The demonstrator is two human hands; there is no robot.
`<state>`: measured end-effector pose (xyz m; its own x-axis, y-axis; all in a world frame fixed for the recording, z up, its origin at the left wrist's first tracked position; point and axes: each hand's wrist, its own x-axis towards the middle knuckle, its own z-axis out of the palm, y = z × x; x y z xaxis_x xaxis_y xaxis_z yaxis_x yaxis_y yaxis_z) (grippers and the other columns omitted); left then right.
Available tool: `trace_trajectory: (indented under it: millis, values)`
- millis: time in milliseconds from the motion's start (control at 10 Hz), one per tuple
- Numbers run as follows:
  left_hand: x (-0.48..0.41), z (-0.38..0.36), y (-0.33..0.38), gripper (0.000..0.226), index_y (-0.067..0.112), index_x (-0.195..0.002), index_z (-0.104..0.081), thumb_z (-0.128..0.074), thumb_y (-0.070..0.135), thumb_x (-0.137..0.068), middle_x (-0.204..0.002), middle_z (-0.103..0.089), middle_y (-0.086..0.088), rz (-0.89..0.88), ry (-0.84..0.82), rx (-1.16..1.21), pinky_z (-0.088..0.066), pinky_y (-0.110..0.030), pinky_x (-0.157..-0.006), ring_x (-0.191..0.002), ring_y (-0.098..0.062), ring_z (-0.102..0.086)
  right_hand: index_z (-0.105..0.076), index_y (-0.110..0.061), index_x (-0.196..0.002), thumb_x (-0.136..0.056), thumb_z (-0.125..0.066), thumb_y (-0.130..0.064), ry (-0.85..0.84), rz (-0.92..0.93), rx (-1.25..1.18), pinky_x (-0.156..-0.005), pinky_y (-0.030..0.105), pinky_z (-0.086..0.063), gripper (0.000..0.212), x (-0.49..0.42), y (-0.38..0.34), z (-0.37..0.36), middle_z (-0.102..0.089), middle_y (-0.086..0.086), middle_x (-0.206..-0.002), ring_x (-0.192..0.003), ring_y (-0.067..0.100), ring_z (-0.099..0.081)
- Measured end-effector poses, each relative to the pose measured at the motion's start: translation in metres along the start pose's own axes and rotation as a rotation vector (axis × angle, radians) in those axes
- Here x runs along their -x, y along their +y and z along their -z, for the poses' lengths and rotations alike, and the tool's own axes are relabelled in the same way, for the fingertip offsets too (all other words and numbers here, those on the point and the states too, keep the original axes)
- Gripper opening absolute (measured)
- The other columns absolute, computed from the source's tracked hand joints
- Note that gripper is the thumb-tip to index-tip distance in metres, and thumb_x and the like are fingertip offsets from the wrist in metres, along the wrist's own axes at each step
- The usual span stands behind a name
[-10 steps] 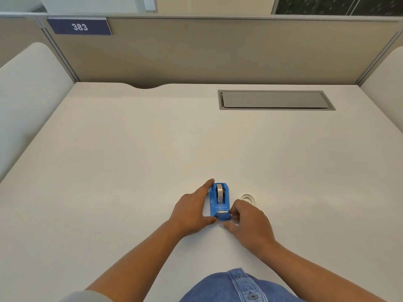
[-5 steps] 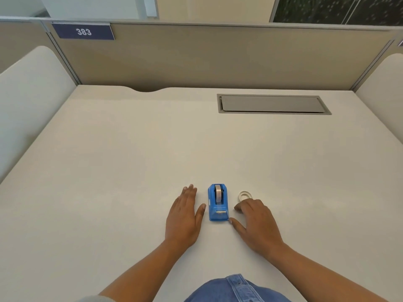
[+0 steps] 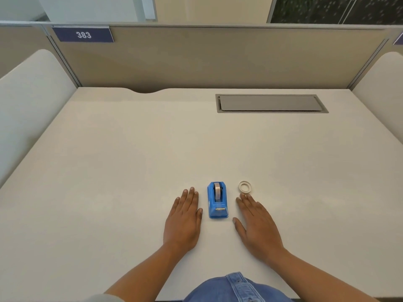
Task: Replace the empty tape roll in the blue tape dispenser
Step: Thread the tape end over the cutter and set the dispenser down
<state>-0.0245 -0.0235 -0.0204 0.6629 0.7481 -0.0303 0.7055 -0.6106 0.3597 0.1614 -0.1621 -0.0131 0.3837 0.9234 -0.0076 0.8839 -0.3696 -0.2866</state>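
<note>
Blue plastic makes up the tape dispenser (image 3: pixel 217 202), which sits on our desk (image 3: pixel 122 171) between our two hands, near the front edge and a little right of centre. We see its long body running away from us, a pale, slightly glossy roll of tape (image 3: pixel 217 191) seated in the well at its far end, and a small metallic cutter strip near the end closest to us. Just to its right, apart from it, a white ring-shaped tape core (image 3: pixel 245 187) lies flat on the desk.

Our left hand (image 3: pixel 184 221) lies palm down with fingers straight and together, just beside the dispenser's left side, holding nothing. Our right hand (image 3: pixel 257 225) also lies flat and spread, thumb angled toward the dispenser, empty; its fingertips reach right up to the near edge of the core, though we cannot tell whether they touch it.

Our desk is a plain off-white surface. A grey rectangular cable hatch (image 3: pixel 270 103) is set into it toward the back right, and the back edge has a shallow curved notch (image 3: pixel 147 90). Beige partition panels (image 3: pixel 218 59) close off the back, with pale rounded dividers at either side. A dark blue label (image 3: pixel 83 35) reading 383 is fixed at the upper left of the partition. Blue denim (image 3: pixel 235 288) shows at the bottom edge.
</note>
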Motion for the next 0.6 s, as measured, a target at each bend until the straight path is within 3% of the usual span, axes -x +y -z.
trace_trajectory:
  millis: [300, 600]
  values:
    - [0.0004, 0.0001, 0.0009, 0.053, 0.027, -0.146, 0.015, -0.012, 0.042, -0.103, -0.156, 0.016, 0.014, -0.016, 0.0, 0.01, 0.009, -0.025, -0.118, -0.144, -0.002, 0.018, -0.005, -0.021, -0.155, -0.101, -0.024, -0.046, -0.072, 0.016, 0.038, -0.118, 0.026, 0.007, 0.062, -0.0006, 0.0001, -0.0037, -0.001, -0.005, -0.163, -0.147, 0.005, 0.007]
    - [-0.0021, 0.0026, 0.0023, 0.054, 0.026, -0.144, 0.019, -0.013, 0.042, -0.104, -0.155, 0.019, 0.015, 0.0, -0.022, 0.037, 0.01, -0.024, -0.118, -0.14, -0.001, 0.021, 0.0, -0.021, -0.154, -0.103, -0.024, -0.042, -0.09, 0.018, -0.005, -0.118, 0.023, 0.01, 0.06, 0.0007, -0.0007, 0.003, 0.007, -0.009, -0.161, -0.147, 0.004, 0.01]
